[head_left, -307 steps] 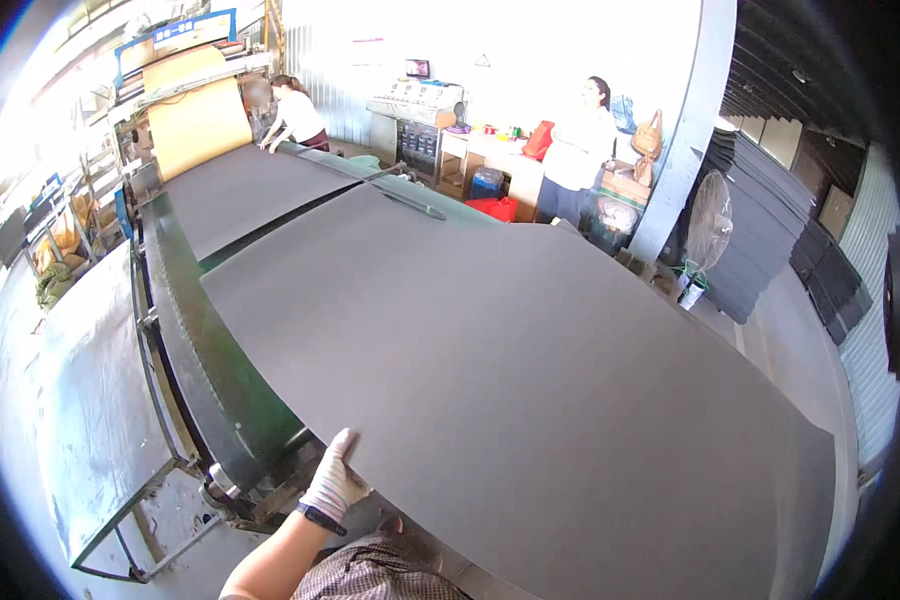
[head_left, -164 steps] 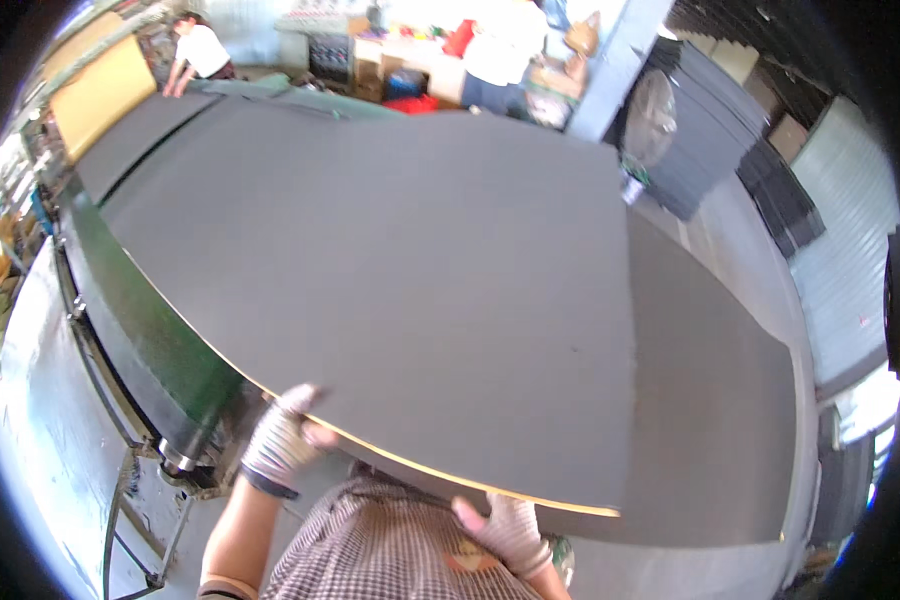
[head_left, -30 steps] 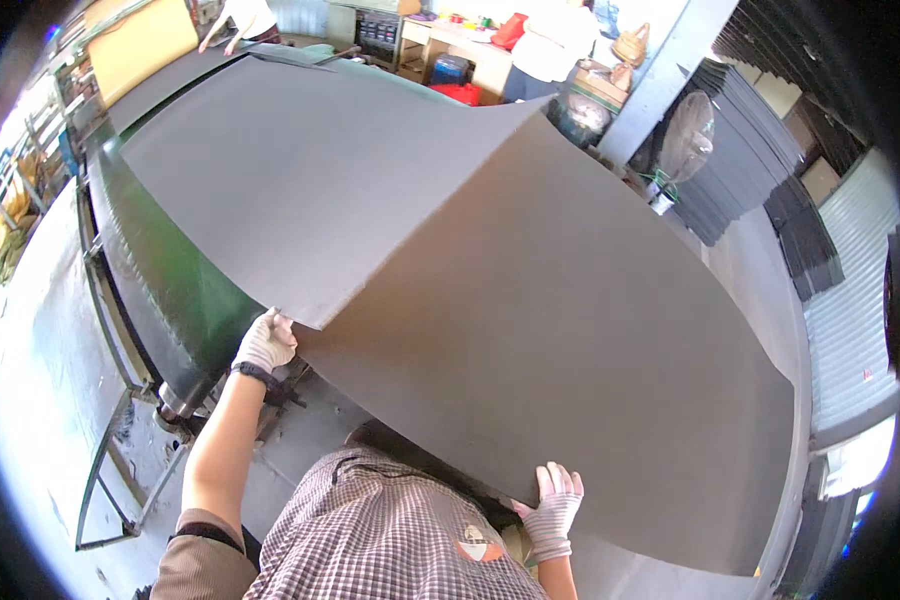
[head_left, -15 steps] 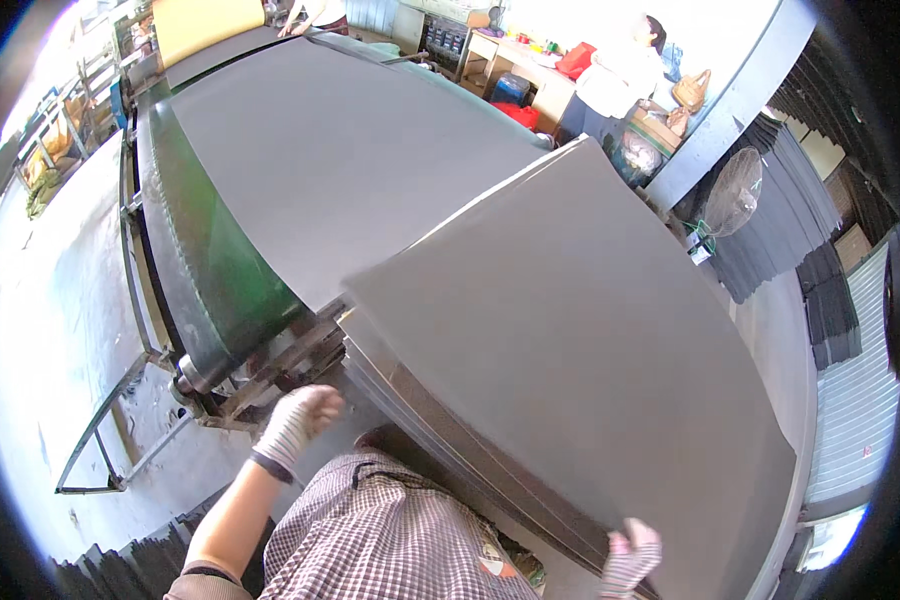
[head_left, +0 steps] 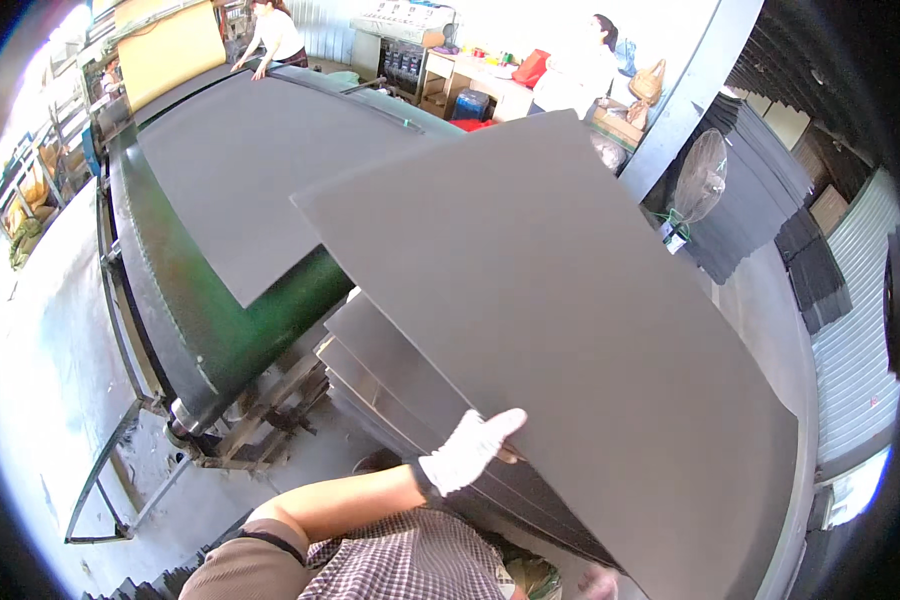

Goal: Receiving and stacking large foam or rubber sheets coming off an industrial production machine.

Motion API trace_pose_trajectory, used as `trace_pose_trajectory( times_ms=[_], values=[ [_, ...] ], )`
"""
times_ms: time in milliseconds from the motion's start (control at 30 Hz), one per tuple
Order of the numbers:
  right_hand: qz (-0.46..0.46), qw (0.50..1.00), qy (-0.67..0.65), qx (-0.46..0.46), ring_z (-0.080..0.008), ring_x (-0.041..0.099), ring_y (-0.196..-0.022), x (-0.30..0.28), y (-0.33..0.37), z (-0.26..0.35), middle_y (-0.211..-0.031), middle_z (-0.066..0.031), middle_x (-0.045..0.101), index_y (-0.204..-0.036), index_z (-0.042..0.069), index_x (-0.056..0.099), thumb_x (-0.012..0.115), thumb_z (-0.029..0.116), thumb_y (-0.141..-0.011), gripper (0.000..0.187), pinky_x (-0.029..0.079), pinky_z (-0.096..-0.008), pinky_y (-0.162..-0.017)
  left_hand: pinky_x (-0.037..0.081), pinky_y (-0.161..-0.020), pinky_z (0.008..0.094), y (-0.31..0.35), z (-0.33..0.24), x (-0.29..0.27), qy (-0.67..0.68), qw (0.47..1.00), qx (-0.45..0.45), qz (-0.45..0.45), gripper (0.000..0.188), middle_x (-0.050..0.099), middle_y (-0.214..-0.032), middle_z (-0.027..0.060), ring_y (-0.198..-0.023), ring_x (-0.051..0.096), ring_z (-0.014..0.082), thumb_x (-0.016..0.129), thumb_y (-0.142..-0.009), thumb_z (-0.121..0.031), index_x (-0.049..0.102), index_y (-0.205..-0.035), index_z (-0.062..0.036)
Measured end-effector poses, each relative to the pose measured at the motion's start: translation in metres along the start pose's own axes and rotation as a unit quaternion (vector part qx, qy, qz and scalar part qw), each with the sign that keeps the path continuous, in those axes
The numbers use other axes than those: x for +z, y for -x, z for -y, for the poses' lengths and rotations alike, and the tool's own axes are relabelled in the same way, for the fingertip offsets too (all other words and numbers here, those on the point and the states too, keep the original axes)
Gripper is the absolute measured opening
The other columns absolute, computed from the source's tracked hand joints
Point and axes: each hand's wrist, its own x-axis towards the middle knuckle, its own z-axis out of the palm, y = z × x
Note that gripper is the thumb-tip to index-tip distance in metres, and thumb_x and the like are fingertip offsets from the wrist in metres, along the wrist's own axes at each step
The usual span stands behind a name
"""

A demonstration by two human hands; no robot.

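Note:
My left hand [head_left: 470, 450], in a whitish glove with the fingertips bare, grips the near long edge of a large grey sheet [head_left: 560, 300]. Its thumb lies on top and the fingers go underneath. The sheet's far left corner is raised above a stack of similar sheets [head_left: 385, 350]. Low in the view, my right hand [head_left: 598, 582] is beside the sheet's near corner, blurred and partly cut off, so its grip is unclear. Another grey sheet [head_left: 260, 170] lies on the green conveyor belt [head_left: 210, 320] beyond.
A metal roller frame [head_left: 260, 410] stands at the belt's near end. At the far end, a person [head_left: 273, 40] reaches onto the belt beside a yellow roll [head_left: 170, 50]. Another person [head_left: 580, 70] stands by a cluttered desk. A fan [head_left: 700, 178] and hanging dark sheets [head_left: 755, 190] are at right.
My left hand has moved right from beside the roller and taken hold of the sheet's edge. The sheet's far left corner has lifted. Green belt now shows past the other sheet's end.

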Motion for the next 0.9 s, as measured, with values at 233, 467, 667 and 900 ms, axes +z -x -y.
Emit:
trace_pose_trajectory(
  times_ms=[233,467,667,900],
  values=[
    [-0.121,0.955,-0.242,0.121,-0.0330,0.056,-0.117,-0.072,-0.043,-0.022,-0.130,-0.0148,0.060,-0.130,0.005,0.058,0.060,0.037,-0.092,0.050,0.046,-0.0504,-0.097,0.057,-0.058,0.0314,0.014,-0.027,-0.150,0.027,0.940,0.188,-0.285,0.027,0.070,-0.095,0.0110,-0.072,0.068,0.0212,0.060,-0.092,-0.023,0.067,-0.106,-0.0017],
    [-0.013,0.951,-0.277,0.135,-0.0342,0.053,-0.120,-0.021,-0.052,-0.019,-0.133,-0.0153,0.057,-0.133,0.004,0.055,0.056,0.042,-0.092,0.056,0.044,-0.0511,-0.099,0.052,-0.087,0.0417,0.076,-0.027,-0.228,0.298,0.838,0.161,-0.428,0.028,0.068,-0.098,0.0087,-0.090,0.063,0.0255,0.068,-0.083,-0.028,0.066,-0.100,-0.0054],
    [0.216,0.916,-0.288,0.176,-0.0353,0.051,-0.123,0.072,-0.035,-0.007,-0.136,-0.0156,0.054,-0.135,0.004,0.053,0.053,0.046,-0.092,0.061,0.043,-0.0517,-0.101,0.046,-0.101,0.0486,0.127,-0.008,-0.324,0.335,0.790,0.214,-0.467,0.061,0.063,-0.124,0.0140,-0.113,0.058,0.0321,0.058,-0.088,-0.052,0.059,-0.127,-0.0056],
    [0.423,0.815,-0.294,0.267,-0.0366,0.048,-0.126,0.140,-0.001,0.022,-0.140,-0.0161,0.051,-0.138,0.003,0.050,0.049,0.051,-0.092,0.067,0.042,-0.0525,-0.103,0.046,-0.103,0.0498,0.094,0.107,-0.231,0.324,0.898,0.030,-0.295,0.042,0.064,-0.120,0.0115,-0.114,0.059,0.0320,0.067,-0.089,-0.020,0.057,-0.125,-0.0021]
  ],
)
